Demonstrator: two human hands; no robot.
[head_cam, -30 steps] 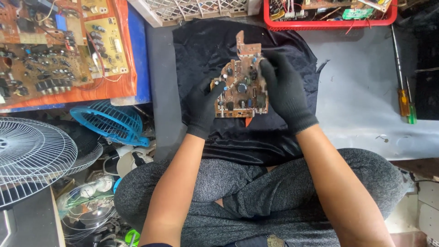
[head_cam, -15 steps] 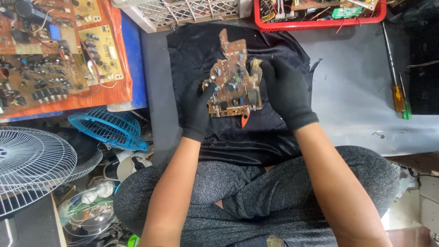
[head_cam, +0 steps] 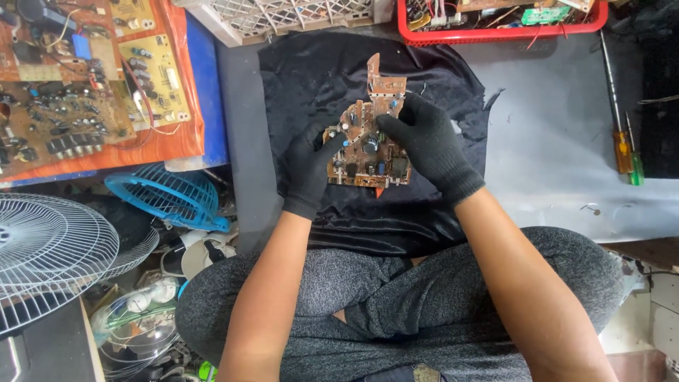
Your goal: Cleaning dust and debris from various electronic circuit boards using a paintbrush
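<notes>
Brown circuit board (head_cam: 369, 141) held up over black cloth (head_cam: 311, 78), component side facing camera, narrow end pointing away. Left hand (head_cam: 311, 170), black glove, grip pinching board's left edge. Right hand (head_cam: 431, 145), black glove, grip closed on right edge, fingers over the top part. Cloth lies on grey tabletop (head_cam: 552, 141). Two screwdrivers (head_cam: 626, 148) well apart at right. Red tray (head_cam: 495, 28) of parts at far edge, white crate (head_cam: 297, 14) beside it. More boards (head_cam: 85, 85) on orange sheet at left. Blue fan grille (head_cam: 166, 198) and white fan guard (head_cam: 49, 262) lower left.
</notes>
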